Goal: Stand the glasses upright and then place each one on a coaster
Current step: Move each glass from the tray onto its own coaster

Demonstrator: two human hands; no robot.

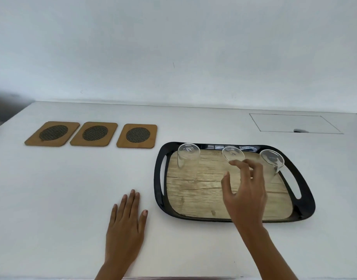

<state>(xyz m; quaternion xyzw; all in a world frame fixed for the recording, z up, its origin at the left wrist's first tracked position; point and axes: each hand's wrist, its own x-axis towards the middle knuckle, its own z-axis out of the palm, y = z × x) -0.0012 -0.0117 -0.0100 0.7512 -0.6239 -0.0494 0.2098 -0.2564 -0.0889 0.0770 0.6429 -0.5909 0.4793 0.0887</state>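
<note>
1. Nearest me, my left hand (126,223) lies flat, palm down, on the white worktop (72,188), its grip spread and holding nothing.
2. My right hand (245,190) hovers over the tray (160,178), fingers (237,163) curled partly open around nothing; whether they already touch the middle glass (232,153) I cannot tell.
3. Three clear glasses sit on the tray's wood-look floor, apparently mouth down: the left glass (187,160), the middle one, and the right glass (272,160). All look empty.
4. I judge them light, rigid, smooth, slippery and breakable. I would wrap thumb and fingers around the mid-wall, not pinch the rim, then turn the glass over clear of its neighbours.
5. Three square wooden coasters (94,133) with dark mesh centres wait bare in a row left of the tray, well apart from the glasses.
</note>
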